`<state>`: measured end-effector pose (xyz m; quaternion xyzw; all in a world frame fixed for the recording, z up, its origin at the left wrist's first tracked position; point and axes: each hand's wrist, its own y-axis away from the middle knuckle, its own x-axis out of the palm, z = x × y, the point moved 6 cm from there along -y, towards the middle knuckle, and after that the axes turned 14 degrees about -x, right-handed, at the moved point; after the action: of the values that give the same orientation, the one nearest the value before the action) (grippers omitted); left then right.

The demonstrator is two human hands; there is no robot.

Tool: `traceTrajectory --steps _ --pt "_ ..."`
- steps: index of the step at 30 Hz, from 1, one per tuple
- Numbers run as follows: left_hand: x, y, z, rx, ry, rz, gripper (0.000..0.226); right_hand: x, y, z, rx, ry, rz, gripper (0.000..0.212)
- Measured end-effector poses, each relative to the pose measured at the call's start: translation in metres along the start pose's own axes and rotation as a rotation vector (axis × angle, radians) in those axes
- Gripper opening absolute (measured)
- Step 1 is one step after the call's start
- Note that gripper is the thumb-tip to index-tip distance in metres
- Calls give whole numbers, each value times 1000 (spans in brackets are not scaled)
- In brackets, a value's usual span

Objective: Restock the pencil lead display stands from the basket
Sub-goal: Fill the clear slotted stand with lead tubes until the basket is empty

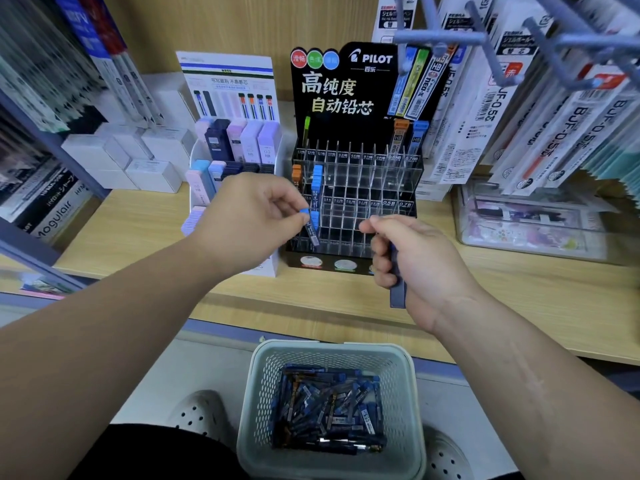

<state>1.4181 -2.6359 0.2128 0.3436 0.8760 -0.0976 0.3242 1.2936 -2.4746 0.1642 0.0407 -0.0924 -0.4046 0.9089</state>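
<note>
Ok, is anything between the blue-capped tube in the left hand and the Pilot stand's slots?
Nothing visible. The left hand pinches the blue-capped tube right at the front-left slots of the Pilot stand; the right hand, gripping a dark tube, is off to the right.

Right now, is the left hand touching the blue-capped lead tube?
Touching. The head view shows the left hand pinching the blue-capped lead tube by its cap.

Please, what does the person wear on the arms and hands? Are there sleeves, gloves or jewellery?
Nothing is worn there. The left hand and right hand are bare, with no gloves, and no ring shows. The left forearm and right forearm are bare up to the frame edge: no sleeves, watch or bracelet in view.
</note>
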Motion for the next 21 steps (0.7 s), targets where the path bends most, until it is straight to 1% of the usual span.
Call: traceTrajectory --steps 4,8,15,17,20,21 --pt "6 1 -11 126 -135 1 2 0 1 -1 10 -14 -6 18" --pt "4 0 -18 191 -214 -19 4 -3 -1 -1 0 -63 -48 25" --pt "12 -1 -18 323 -349 -46 4 -4 0 4 5 -130 -67 29" --pt "20 1 -16 366 -376 -51 3 -2 1 5 17 -187 -71 29" --pt "23 -4 -9 365 -440 -60 2 -1 1 7 27 -334 -72 28" --pt "24 -5 -6 367 -477 -59 5 -1 1 8 30 -392 -76 27"
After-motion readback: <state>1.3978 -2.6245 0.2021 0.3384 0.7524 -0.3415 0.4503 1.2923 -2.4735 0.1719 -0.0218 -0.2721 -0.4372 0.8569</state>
